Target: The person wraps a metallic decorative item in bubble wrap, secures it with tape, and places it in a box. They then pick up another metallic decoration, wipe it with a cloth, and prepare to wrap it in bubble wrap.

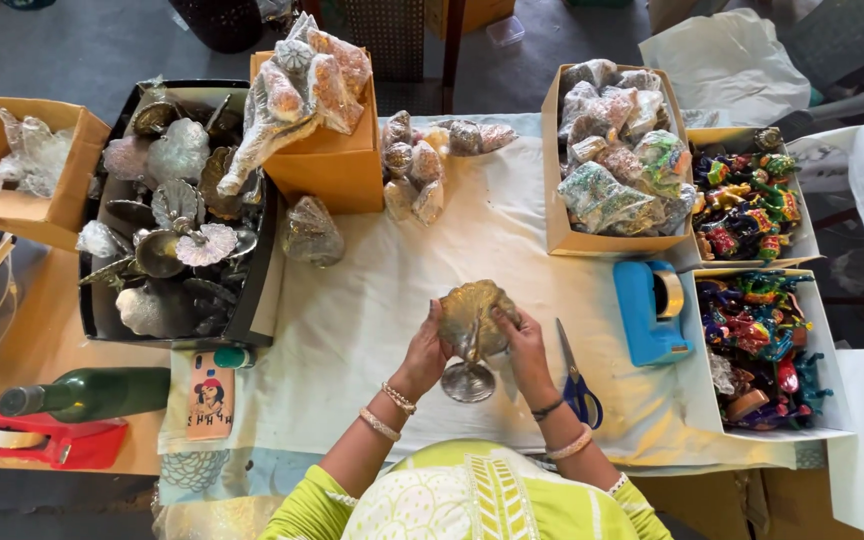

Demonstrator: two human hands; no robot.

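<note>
Both my hands hold a brass-coloured metal ornament point(476, 312) with a fan-shaped top and a round foot point(469, 383), above a white cloth point(372, 300) on the table. My left hand point(429, 345) grips its left side. My right hand point(523, 342) grips its right side. Bangles sit on both wrists.
Blue-handled scissors point(574, 375) and a blue tape dispenser point(649, 310) lie to the right. A black tray point(252, 310) of metal ornaments stands left. Cardboard boxes point(327, 160) hold wrapped items; white boxes point(697, 390) hold colourful figurines. A green bottle point(87, 392), phone point(210, 398) and red dispenser point(47, 440) lie at lower left.
</note>
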